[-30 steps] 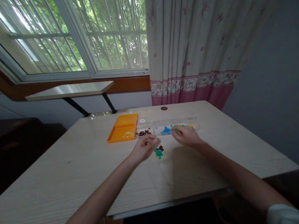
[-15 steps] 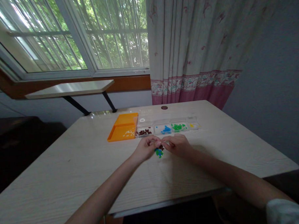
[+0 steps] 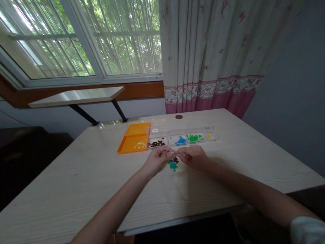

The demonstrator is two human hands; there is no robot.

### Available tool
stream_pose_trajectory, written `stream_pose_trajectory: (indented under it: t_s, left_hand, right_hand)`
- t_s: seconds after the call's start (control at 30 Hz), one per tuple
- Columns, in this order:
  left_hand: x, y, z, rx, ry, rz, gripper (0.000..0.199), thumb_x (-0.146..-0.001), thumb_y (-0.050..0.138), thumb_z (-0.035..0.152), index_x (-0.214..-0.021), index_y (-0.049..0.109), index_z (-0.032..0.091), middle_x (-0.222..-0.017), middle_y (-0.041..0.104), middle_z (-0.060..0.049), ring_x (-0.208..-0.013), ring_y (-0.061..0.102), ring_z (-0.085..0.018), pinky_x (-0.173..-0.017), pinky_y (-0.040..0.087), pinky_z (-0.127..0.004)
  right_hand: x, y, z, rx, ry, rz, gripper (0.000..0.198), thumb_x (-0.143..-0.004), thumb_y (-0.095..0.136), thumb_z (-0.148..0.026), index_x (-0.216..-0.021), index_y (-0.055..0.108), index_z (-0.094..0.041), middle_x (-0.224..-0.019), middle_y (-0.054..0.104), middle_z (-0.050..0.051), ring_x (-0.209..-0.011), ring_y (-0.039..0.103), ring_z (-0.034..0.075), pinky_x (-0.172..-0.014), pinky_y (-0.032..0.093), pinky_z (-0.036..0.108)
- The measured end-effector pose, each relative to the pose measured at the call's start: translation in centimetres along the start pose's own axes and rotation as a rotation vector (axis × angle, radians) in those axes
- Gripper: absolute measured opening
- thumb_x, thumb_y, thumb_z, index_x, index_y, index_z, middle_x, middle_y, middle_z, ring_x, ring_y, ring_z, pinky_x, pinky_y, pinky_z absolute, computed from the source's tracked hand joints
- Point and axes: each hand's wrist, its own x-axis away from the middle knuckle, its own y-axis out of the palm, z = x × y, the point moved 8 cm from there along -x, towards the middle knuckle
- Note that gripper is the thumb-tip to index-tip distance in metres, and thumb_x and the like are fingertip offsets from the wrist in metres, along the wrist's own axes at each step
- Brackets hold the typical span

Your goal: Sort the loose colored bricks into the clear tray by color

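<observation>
Coloured pieces (image 3: 173,166) lie on the pale desk (image 3: 82,189) by window (image 3: 127,41) and curtain (image 3: 202,46).

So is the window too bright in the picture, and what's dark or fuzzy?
Head view: the window glares brightly in spots; same view, the wall at right is dim; a soft shadow lies on the table below the right hand; the brown pieces look fuzzy.

Open tabletop (image 3: 82,196) lies left; transparent trays (image 3: 172,142) block ahead.

No text or numbers can be read
</observation>
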Motion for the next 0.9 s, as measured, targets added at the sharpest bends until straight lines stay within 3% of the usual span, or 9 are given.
stream_pose_trajectory:
  t_s: [0.17, 0.27, 0.4, 0.53, 0.9]
  left_hand:
    - [0.0, -1.4, 1.0, 0.146, 0.009, 0.065, 0.032, -0.055, 0.078, 0.033, -0.070, 0.063, 0.010, -0.052, 0.051, 0.005, -0.037, 0.031, 0.001, -0.037, 0.021, -0.015]
    - [0.0, -1.9, 1.3, 0.189, 0.030, 0.076, 0.030, -0.055, 0.078, 0.031, -0.070, 0.063, 0.010, -0.056, 0.052, 0.004, -0.037, 0.029, 0.001, -0.036, 0.016, -0.015]
    - [0.0, -1.8, 1.4, 0.213, 0.031, 0.061, 0.029, -0.055, 0.079, 0.029, -0.070, 0.063, 0.010, -0.054, 0.051, 0.004, -0.037, 0.029, 0.001, -0.036, 0.016, -0.015]
    - [0.0, -1.7, 1.4, 0.227, 0.031, 0.059, 0.028, -0.054, 0.079, 0.029, -0.069, 0.063, 0.010, -0.054, 0.051, 0.004, -0.037, 0.030, 0.001, -0.036, 0.015, -0.015]
    - [0.0, -1.7, 1.4, 0.170, 0.062, 0.011, 0.028, -0.058, 0.077, 0.032, -0.070, 0.063, 0.011, -0.053, 0.046, 0.005, -0.037, 0.029, 0.001, -0.037, 0.015, -0.015]
  right_hand:
    - [1.0, 2.3, 0.3, -0.106, -0.059, -0.406, 0.018, -0.081, 0.048, -0.025, -0.085, 0.066, -0.023, -0.058, 0.063, -0.003, -0.049, 0.051, 0.008, -0.053, 0.032, 0.018]
    - [1.6, 2.8, 0.3, -0.129, -0.046, -0.538, 0.020, -0.081, 0.047, -0.022, -0.089, 0.065, -0.024, -0.067, 0.066, -0.003, -0.052, 0.052, 0.008, -0.054, 0.032, 0.018]
    - [1.7, 3.1, 0.2, -0.161, 0.002, -0.582, 0.025, -0.081, 0.047, -0.022, -0.100, 0.062, -0.026, -0.068, 0.066, -0.003, -0.053, 0.053, 0.008, -0.056, 0.034, 0.018]
    - [1.7, 3.4, 0.2, -0.158, 0.020, -0.595, 0.023, -0.080, 0.047, -0.021, -0.095, 0.064, -0.025, -0.075, 0.068, -0.002, -0.059, 0.056, 0.009, -0.058, 0.035, 0.018]
    - [1.8, 3.4, 0.6, -0.156, 0.025, -0.613, 0.020, -0.080, 0.048, -0.023, -0.093, 0.064, -0.024, -0.069, 0.066, -0.002, -0.055, 0.054, 0.009, -0.056, 0.034, 0.018]
